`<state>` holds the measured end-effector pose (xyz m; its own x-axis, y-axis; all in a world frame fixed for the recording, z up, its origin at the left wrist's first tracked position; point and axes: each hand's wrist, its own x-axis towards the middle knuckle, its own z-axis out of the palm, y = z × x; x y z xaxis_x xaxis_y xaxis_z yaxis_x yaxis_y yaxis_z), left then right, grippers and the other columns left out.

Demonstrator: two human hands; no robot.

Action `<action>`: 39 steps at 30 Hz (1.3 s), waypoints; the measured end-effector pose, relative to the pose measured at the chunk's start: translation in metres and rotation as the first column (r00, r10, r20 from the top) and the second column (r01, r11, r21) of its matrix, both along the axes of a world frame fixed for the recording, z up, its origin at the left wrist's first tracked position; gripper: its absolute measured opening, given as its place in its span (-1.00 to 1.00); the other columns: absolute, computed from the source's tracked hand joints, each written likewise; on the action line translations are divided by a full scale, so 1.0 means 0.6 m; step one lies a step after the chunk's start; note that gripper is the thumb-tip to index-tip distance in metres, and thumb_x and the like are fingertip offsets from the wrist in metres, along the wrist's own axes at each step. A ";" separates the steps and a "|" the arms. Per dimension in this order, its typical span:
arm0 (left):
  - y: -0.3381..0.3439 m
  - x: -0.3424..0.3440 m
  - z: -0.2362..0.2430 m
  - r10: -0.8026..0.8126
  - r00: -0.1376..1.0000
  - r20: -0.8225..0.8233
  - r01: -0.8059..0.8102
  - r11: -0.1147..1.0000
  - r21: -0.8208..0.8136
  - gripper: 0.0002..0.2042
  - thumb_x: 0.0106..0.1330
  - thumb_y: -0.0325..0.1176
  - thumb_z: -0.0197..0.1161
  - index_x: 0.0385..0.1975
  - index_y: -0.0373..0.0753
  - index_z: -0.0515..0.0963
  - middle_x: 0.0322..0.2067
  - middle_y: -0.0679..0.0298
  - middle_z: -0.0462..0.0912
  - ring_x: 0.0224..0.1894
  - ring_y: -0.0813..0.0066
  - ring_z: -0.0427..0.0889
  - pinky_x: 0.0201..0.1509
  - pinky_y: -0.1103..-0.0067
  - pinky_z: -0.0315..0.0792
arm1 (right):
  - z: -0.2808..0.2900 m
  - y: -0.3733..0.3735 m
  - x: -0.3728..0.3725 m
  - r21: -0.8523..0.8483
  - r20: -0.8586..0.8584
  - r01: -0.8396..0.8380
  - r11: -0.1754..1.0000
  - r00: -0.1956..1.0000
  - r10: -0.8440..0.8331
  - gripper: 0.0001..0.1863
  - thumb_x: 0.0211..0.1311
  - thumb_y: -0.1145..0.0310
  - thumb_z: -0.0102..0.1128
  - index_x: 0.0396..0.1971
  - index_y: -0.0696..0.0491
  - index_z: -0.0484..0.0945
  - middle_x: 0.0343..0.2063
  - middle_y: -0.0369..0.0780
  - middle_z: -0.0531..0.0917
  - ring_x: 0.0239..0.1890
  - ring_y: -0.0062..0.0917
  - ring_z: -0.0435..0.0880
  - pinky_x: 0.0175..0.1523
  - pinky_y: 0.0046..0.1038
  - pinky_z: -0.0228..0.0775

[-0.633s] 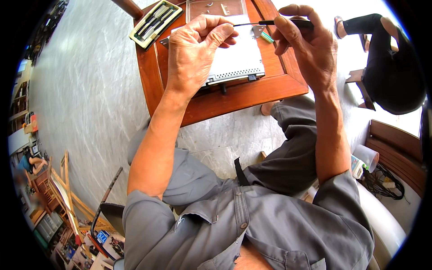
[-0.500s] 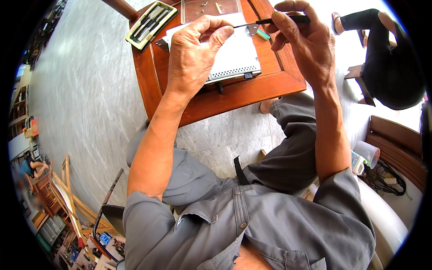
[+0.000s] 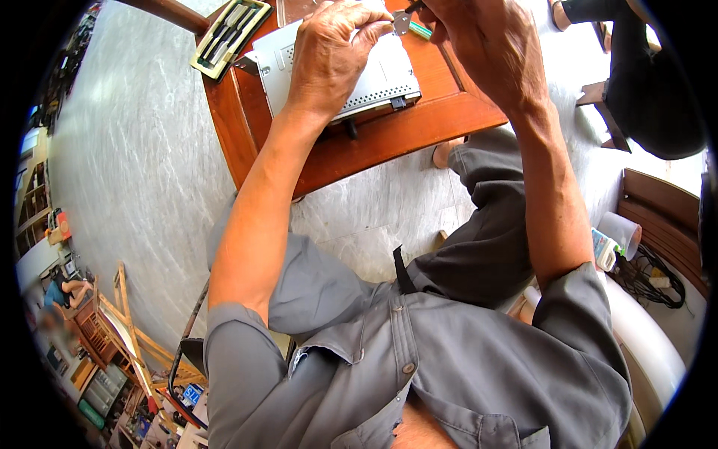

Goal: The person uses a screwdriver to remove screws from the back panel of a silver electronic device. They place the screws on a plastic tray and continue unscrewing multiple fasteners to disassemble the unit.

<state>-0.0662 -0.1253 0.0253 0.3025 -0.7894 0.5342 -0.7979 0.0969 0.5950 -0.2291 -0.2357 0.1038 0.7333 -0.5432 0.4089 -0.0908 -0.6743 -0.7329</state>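
Note:
A silver metal box [image 3: 385, 75] with a row of small holes and side brackets lies on the wooden stool or table [image 3: 329, 168]. My left hand [image 3: 329, 60] is over it, thumb and forefinger pinched beside the right metal bracket [image 3: 402, 23]. Whatever is in that pinch is too small to make out. At the top edge my right hand [image 3: 490, 52] is closed on a slim black screwdriver [image 3: 416, 6], mostly hidden by the fingers and the picture's edge. A green rod-like piece [image 3: 420, 30] lies on the wood between my hands.
An open case of black-handled tools [image 3: 232, 34] sits at the table's far left corner. Another person in black [image 3: 651, 90] is at the right. By the bench [image 3: 666, 217] lie coiled black cables [image 3: 658, 284] and a white bottle [image 3: 604, 249].
Both hands have moved toward the top edge of the view, along with the table and box. The screwdriver's shaft, plain to see before, is now mostly out of sight near the bracket.

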 end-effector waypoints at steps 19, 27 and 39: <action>-0.028 -0.015 -0.002 -0.021 0.982 0.188 0.009 0.998 0.064 -0.93 0.23 -0.59 0.34 -0.33 -0.34 0.60 -0.37 0.05 0.56 -0.23 0.08 0.58 -0.08 0.33 0.46 | -0.036 -0.052 0.057 -0.324 0.090 -0.114 0.939 0.985 0.150 -0.73 0.41 0.37 0.20 -0.48 0.21 0.51 -0.69 0.03 0.55 -0.65 -0.24 0.63 -0.51 -0.26 0.39; -0.029 -0.026 0.009 -0.022 0.993 0.114 0.014 0.997 0.076 -0.85 0.27 -0.59 0.32 -0.18 -0.33 0.67 -0.26 0.04 0.62 -0.15 0.08 0.62 -0.02 0.34 0.48 | -0.038 -0.057 0.065 -0.420 0.036 -0.038 0.907 0.998 0.058 -0.77 0.37 0.37 0.23 -0.45 0.21 0.61 -0.65 0.02 0.62 -0.61 -0.27 0.71 -0.53 -0.30 0.45; -0.020 -0.018 0.013 -0.054 0.997 0.054 0.048 0.994 0.095 -0.84 0.29 -0.59 0.32 -0.15 -0.34 0.69 -0.19 0.09 0.70 -0.09 0.19 0.67 0.05 0.40 0.49 | -0.037 -0.056 0.072 -0.378 0.055 -0.094 0.921 0.991 0.124 -0.76 0.35 0.39 0.23 -0.47 0.24 0.59 -0.61 0.06 0.62 -0.56 -0.22 0.72 -0.49 -0.26 0.47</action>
<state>-0.0770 -0.1375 0.0330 0.2318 -0.8501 0.4728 -0.8259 0.0848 0.5574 -0.1858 -0.2693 0.0819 0.7379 -0.2587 0.6233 0.0447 -0.9028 -0.4277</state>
